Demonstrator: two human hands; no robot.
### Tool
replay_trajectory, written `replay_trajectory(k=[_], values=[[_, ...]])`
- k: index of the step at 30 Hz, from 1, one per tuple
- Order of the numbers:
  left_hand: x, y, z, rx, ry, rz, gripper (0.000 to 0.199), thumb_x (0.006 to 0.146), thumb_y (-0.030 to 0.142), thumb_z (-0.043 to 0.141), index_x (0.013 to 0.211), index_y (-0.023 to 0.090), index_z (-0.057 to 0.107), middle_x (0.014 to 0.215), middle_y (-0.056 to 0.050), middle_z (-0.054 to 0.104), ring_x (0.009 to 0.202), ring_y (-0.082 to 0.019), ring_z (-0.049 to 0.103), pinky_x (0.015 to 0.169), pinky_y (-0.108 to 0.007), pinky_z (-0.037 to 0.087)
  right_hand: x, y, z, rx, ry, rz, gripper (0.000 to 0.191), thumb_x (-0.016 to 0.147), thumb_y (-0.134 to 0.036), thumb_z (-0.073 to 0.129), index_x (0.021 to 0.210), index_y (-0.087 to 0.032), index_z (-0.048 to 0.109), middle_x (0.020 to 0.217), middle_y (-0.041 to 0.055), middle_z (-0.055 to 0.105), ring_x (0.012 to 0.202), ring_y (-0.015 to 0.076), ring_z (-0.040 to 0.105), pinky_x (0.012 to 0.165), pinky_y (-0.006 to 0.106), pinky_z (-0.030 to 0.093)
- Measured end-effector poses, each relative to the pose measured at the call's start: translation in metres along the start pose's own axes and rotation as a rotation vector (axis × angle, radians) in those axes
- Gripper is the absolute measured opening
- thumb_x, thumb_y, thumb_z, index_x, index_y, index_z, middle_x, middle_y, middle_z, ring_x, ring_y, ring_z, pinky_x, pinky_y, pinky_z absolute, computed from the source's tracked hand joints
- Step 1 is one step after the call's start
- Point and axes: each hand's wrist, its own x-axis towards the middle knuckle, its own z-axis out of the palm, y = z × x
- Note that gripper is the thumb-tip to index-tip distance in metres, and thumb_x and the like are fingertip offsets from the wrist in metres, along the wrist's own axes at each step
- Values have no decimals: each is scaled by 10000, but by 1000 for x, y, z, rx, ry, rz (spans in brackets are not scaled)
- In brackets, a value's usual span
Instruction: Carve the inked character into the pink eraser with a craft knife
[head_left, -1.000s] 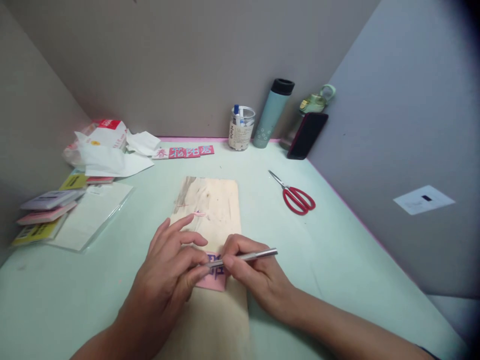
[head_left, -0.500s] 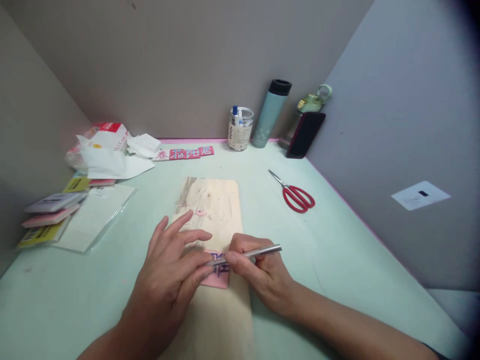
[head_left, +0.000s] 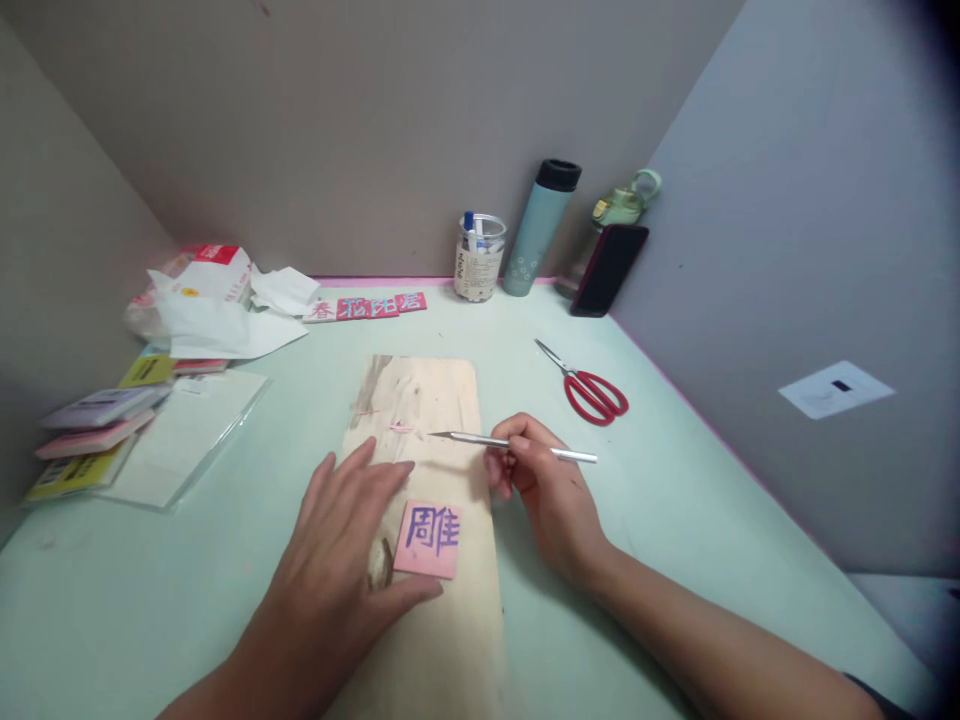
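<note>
Head view: pink square tile lies between left hand's parted thumb and forefinger, right hand pinching slim silver knife.

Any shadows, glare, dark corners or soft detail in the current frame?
Head view: top right corner blacked out; head view: soft shadow by the right hand on the wooden board; head view: bright highlight on the craft knife; head view: purple character on the pink tile sharp enough, small print on the jar too soft to read.
</note>
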Motion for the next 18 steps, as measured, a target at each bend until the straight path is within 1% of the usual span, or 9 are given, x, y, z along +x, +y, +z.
replay_trajectory(k=[2, 4, 6, 10, 12, 14, 16, 18], values=[[-2, -2, 2, 9, -45, 39, 722, 881, 410, 718, 1485, 244, 359, 1456, -120, 585, 1508, -381, 333, 1243, -660, 187, 1, 2, -2, 1, -22, 8, 204, 987, -324, 509, 933, -212, 671, 700, -9, 599, 612, 151, 491, 612, 288, 402], [-4, -4, 3, 1, -74, 53, 669, 922, 377, 670, 1500, 257, 354, 1478, -103, 581, 1519, -361, 322, 1249, -646, 192, 2, 5, -3, -18, -45, 7, 246, 998, -329, 491, 1041, -217, 706, 722, -2, 614, 637, 160, 507, 644, 297, 419], [-4, -6, 2, -15, -86, 57, 614, 950, 359, 639, 1493, 270, 366, 1484, -89, 586, 1513, -347, 341, 1250, -636, 204, 2, 8, -4, -25, -57, -6, 290, 1011, -353, 490, 1075, -223, 741, 757, 13, 643, 680, 170, 530, 682, 307, 437], [-5, -8, 1, -51, -87, 50, 567, 967, 380, 632, 1472, 283, 391, 1475, -79, 596, 1500, -339, 367, 1246, -636, 221, 1, 9, -5, 20, -29, 9, 349, 1030, -419, 494, 1076, -228, 783, 881, 55, 729, 754, 186, 582, 730, 324, 470], [-4, -9, 1, -61, -87, 50, 553, 980, 384, 616, 1474, 289, 385, 1479, -75, 593, 1505, -334, 361, 1247, -636, 217, -1, 7, -4, 8, -25, 26, 341, 1028, -440, 516, 1049, -232, 785, 904, 62, 746, 770, 190, 602, 741, 330, 479], [-4, -10, 0, -59, -83, 48, 536, 997, 361, 588, 1483, 296, 372, 1503, -70, 573, 1515, -321, 346, 1254, -627, 204, -4, 4, -1, -59, -37, 14, 240, 986, -419, 620, 979, -236, 775, 852, 39, 727, 757, 177, 596, 722, 311, 470], [-3, -12, 0, -57, -86, 37, 533, 1002, 338, 572, 1490, 297, 361, 1535, -69, 543, 1526, -311, 327, 1261, -613, 195, -9, 1, 1, -134, -34, -13, 117, 922, -352, 724, 907, -236, 736, 789, 2, 675, 718, 154, 565, 672, 280, 442], [-3, -13, 0, -66, -102, 18, 558, 992, 333, 585, 1496, 296, 349, 1547, -67, 529, 1533, -306, 312, 1265, -604, 188, -16, 1, 4, -178, -28, -42, 102, 903, -305, 742, 876, -234, 675, 761, -23, 619, 676, 135, 522, 617, 262, 405]])
